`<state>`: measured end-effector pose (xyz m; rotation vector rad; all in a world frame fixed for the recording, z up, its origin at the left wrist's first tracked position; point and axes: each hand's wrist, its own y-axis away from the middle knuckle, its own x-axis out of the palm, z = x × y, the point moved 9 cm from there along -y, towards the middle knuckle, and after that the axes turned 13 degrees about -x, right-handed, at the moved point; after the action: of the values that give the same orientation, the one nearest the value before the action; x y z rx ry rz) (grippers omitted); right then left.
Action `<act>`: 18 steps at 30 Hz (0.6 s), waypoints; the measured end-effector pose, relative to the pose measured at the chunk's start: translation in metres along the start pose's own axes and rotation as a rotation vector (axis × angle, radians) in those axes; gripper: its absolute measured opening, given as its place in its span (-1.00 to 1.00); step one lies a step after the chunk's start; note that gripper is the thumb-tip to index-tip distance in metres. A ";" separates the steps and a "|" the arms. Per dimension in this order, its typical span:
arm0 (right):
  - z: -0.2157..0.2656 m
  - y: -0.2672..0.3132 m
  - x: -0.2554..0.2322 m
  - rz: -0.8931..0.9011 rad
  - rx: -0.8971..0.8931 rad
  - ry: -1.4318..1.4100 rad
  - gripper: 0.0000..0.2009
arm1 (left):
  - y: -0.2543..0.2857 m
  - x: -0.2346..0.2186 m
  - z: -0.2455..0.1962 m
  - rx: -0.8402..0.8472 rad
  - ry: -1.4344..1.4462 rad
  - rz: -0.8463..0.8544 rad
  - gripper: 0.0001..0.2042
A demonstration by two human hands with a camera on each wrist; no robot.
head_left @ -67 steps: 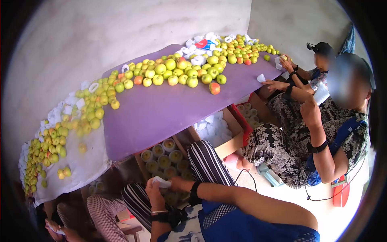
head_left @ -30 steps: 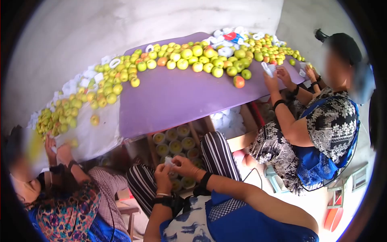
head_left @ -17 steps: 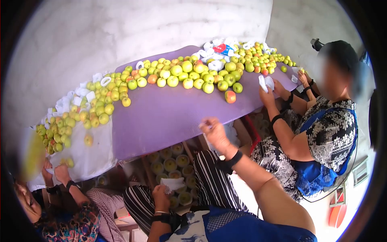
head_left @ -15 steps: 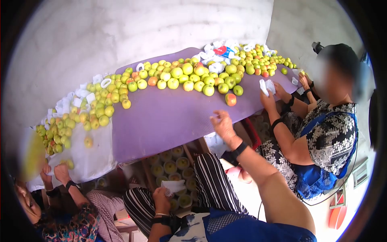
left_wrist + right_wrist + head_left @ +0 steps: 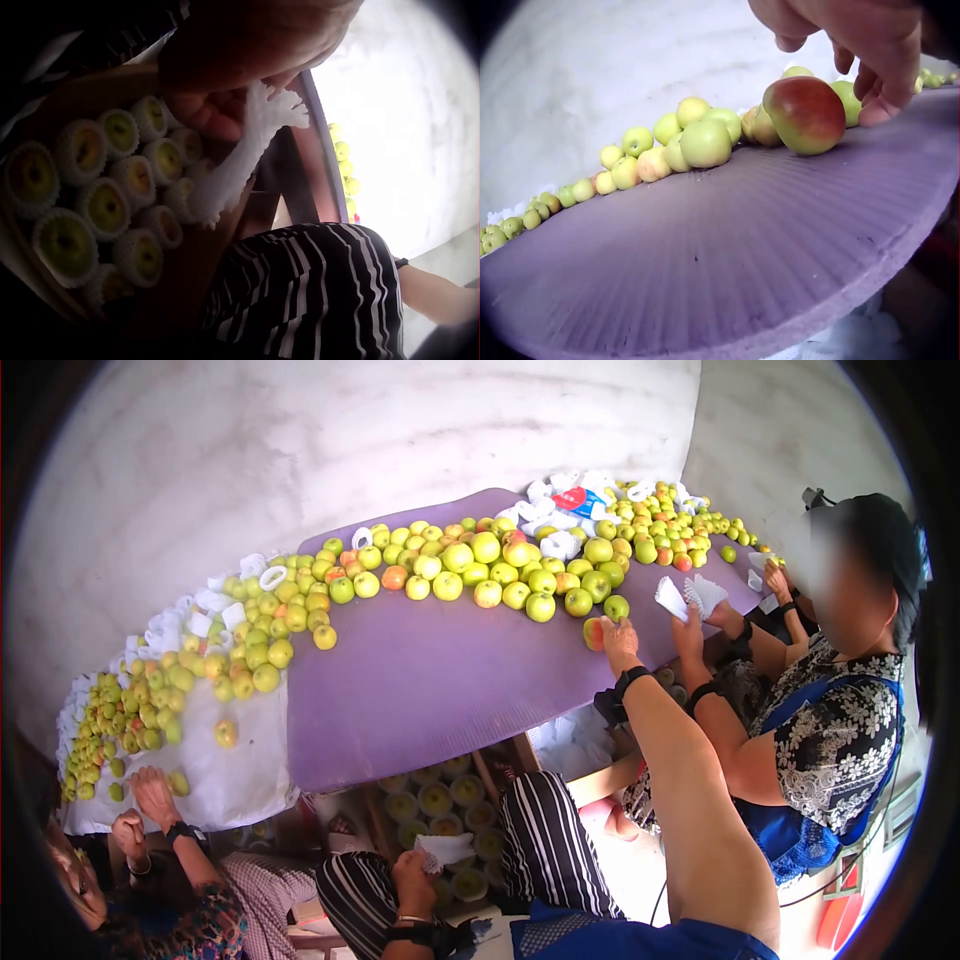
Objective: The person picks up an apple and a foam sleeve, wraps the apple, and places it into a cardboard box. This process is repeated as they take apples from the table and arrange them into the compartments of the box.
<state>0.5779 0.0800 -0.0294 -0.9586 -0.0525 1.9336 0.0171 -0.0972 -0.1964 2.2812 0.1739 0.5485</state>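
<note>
My left hand [image 5: 411, 882] grips a white foam net sleeve [image 5: 447, 850] low in front of my striped trousers. In the left wrist view the frilled sleeve [image 5: 244, 154] hangs from the fingers over a box of apples [image 5: 105, 208] wrapped in the same foam. My right hand [image 5: 621, 643] reaches out over the purple table mat [image 5: 430, 690] to a red-and-green apple [image 5: 594, 634]. In the right wrist view its spread fingers [image 5: 881, 112] hang around the far side of that apple [image 5: 806, 116], which rests on the mat.
A long heap of yellow-green apples [image 5: 455, 557] lines the wall side, with loose foam nets [image 5: 200, 600] behind. A box of white foam nets [image 5: 575, 745] stands below the table edge. A person on the right [image 5: 835, 750] holds foam nets; another sits at left.
My right hand has left the foam sleeve and stretched forward and right over the table to the red-and-green apple. The left hand keeps the sleeve, now extended out from its fingers.
</note>
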 end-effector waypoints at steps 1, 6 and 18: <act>0.002 -0.001 0.016 0.190 0.010 0.004 -0.48 | -0.002 -0.001 0.000 0.000 -0.001 -0.003 -0.89; 0.043 0.023 0.031 0.437 -0.158 0.035 -0.37 | -0.010 -0.005 0.006 -0.025 -0.020 0.008 -0.93; 0.114 0.103 0.007 0.297 -0.563 -0.229 -0.35 | -0.002 0.004 0.001 0.012 0.017 0.009 -0.88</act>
<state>0.4284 0.0662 0.0041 -1.1452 -0.6484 2.3562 0.0210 -0.0954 -0.1978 2.2905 0.1755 0.5737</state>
